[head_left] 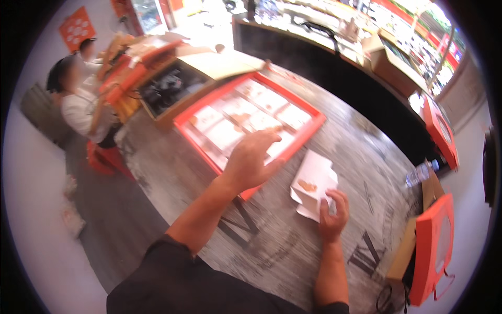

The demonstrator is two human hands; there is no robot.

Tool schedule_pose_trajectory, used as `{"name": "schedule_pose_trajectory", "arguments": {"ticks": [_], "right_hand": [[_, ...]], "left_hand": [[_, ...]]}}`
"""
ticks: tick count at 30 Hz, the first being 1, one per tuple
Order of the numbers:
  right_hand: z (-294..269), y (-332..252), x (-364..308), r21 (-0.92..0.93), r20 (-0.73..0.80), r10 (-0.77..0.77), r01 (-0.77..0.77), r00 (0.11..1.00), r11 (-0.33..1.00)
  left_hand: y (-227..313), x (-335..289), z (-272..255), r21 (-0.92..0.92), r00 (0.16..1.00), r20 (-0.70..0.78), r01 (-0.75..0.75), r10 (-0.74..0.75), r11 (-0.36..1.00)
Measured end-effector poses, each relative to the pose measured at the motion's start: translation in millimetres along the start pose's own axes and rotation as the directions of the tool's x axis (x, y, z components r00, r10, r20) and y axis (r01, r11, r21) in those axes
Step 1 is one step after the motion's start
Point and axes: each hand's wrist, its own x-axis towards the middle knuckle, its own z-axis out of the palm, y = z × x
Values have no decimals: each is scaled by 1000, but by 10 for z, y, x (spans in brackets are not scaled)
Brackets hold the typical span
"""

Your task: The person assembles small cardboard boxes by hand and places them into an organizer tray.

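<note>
My left hand (pixel 248 162) reaches over the near right part of a red-rimmed tray (pixel 308 128), fingers bent and thumb held apart. White cards or small packets (pixel 225 134) fill the tray in rows, several with golden-brown pieces on them. A golden piece shows just past my fingertips; whether they touch it I cannot tell. On the table right of the tray lies an unfolded white card (pixel 316 170) with creased flaps and a golden-brown piece (pixel 307 186) on it. My right hand (pixel 334 214) rests at its near right edge, fingers curved, a gap between thumb and forefinger.
An open carton (pixel 172 86) with dark contents stands behind the tray. Two people (pixel 78 102) sit at the left by red boxes. Orange-red boxes (pixel 433 248), a plastic bottle (pixel 418 175) and a black partition (pixel 324 78) border the grey table (pixel 293 261).
</note>
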Motion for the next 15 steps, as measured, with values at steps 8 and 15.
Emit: {"name": "schedule_pose_trajectory", "arguments": {"ticks": [8, 15], "right_hand": [[3, -67, 85, 22, 2, 5, -5, 1000, 1000], [-8, -24, 25, 11, 24, 25, -25, 999, 1000]], "left_hand": [[-543, 260, 71, 511, 963, 93, 171, -252, 843], [-604, 251, 128, 491, 956, 66, 218, -286, 844]]}}
